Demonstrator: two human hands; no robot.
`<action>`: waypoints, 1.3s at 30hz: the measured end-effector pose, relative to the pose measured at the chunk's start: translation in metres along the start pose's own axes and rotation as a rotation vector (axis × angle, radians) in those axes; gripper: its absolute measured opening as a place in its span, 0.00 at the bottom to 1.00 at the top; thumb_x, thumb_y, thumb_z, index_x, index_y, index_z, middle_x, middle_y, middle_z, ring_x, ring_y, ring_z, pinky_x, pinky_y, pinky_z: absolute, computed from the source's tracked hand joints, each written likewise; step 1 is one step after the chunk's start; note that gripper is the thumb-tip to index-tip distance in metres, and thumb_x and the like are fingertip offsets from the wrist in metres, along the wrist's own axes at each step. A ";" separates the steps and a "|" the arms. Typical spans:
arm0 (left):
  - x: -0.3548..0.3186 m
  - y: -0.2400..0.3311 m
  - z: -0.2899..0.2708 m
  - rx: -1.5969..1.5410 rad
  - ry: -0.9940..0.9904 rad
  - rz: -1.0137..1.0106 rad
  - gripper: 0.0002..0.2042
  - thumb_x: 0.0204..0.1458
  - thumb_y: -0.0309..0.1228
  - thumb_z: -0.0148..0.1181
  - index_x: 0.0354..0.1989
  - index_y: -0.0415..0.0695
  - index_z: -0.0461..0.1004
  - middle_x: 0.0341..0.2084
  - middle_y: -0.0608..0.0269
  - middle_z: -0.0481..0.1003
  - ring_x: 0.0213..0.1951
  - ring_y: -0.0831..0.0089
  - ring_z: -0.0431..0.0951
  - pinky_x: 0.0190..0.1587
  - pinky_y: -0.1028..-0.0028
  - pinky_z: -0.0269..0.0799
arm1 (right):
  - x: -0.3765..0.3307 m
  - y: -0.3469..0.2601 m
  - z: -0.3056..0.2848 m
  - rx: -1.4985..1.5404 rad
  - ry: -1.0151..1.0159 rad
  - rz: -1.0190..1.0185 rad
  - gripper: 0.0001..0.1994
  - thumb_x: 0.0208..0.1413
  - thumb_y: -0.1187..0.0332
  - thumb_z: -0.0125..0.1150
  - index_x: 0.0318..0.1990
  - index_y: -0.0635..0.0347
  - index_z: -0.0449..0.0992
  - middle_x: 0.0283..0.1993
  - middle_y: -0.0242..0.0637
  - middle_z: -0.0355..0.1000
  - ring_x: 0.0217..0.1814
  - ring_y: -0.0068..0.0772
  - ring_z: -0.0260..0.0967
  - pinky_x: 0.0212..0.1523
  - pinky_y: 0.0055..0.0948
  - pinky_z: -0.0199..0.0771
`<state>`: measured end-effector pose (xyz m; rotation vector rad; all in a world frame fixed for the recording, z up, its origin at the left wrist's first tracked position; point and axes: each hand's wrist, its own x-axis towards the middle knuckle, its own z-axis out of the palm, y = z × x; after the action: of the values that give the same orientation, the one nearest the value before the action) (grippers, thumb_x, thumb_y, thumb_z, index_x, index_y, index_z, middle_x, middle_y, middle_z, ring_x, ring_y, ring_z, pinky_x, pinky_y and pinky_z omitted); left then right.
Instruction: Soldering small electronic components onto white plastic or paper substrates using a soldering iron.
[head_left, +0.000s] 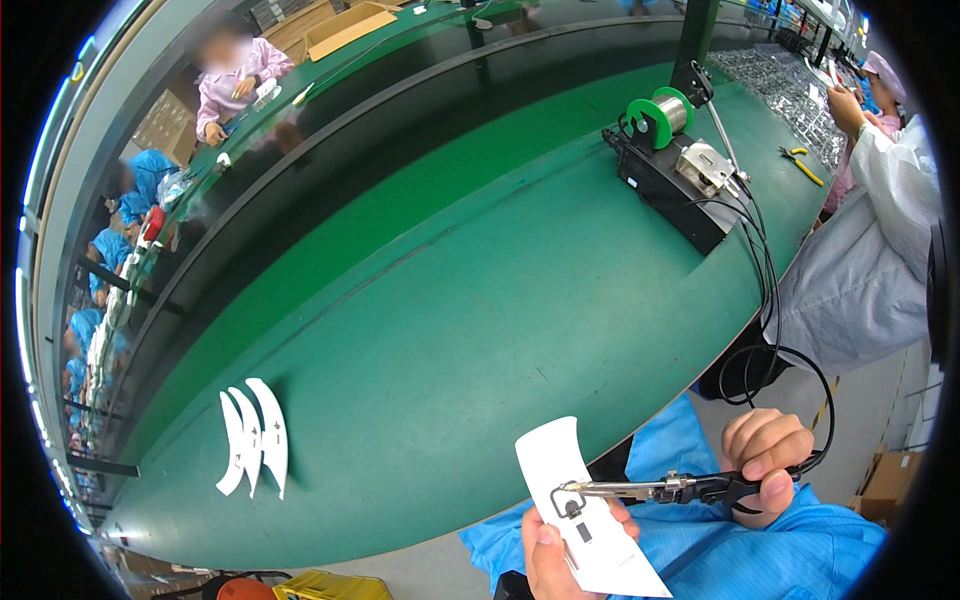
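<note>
Right grip (pixel 766 458) clenches soldering iron (pixel 690 488); left grip (pixel 550 562) clasps white panel (pixel 556 452).

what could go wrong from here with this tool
The left grip is close to the metal tip; if that is hot, a slip could burn. The white panel is held off the bench, so it might shift under the tool. The black cable looping past the right grip could snag.
</note>
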<state>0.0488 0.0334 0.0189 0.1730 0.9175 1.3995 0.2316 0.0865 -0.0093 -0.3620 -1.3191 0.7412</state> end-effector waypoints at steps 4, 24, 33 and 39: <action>0.001 0.000 0.002 0.035 -0.009 -0.004 0.25 0.58 0.49 0.40 0.45 0.35 0.63 0.27 0.52 0.73 0.25 0.69 0.75 0.27 0.73 0.73 | 0.001 -0.002 -0.001 -0.011 -0.006 -0.001 0.09 0.50 0.70 0.58 0.26 0.69 0.69 0.11 0.35 0.62 0.07 0.24 0.55 0.08 0.23 0.55; 0.001 -0.003 -0.002 0.079 0.016 0.061 0.22 0.60 0.48 0.37 0.47 0.38 0.60 0.29 0.50 0.72 0.27 0.65 0.75 0.30 0.70 0.74 | 0.003 -0.006 -0.005 0.011 0.018 0.192 0.13 0.49 0.65 0.63 0.24 0.66 0.70 0.12 0.36 0.63 0.09 0.26 0.55 0.11 0.25 0.55; 0.005 0.008 0.005 0.365 0.006 0.192 0.11 0.55 0.34 0.48 0.34 0.36 0.68 0.22 0.54 0.74 0.26 0.67 0.76 0.29 0.72 0.72 | 0.004 -0.019 -0.004 0.093 0.131 0.213 0.12 0.49 0.67 0.61 0.23 0.67 0.69 0.10 0.36 0.61 0.07 0.25 0.51 0.10 0.25 0.50; 0.014 -0.002 -0.012 0.633 -0.036 0.302 0.10 0.54 0.33 0.49 0.34 0.37 0.69 0.24 0.55 0.74 0.26 0.68 0.75 0.28 0.73 0.71 | 0.001 -0.018 -0.006 0.076 0.111 0.186 0.11 0.49 0.68 0.60 0.23 0.68 0.69 0.11 0.37 0.62 0.07 0.26 0.51 0.10 0.25 0.51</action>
<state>0.0415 0.0402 0.0040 0.8392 1.3227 1.3276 0.2429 0.0750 0.0016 -0.4628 -1.1595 0.9119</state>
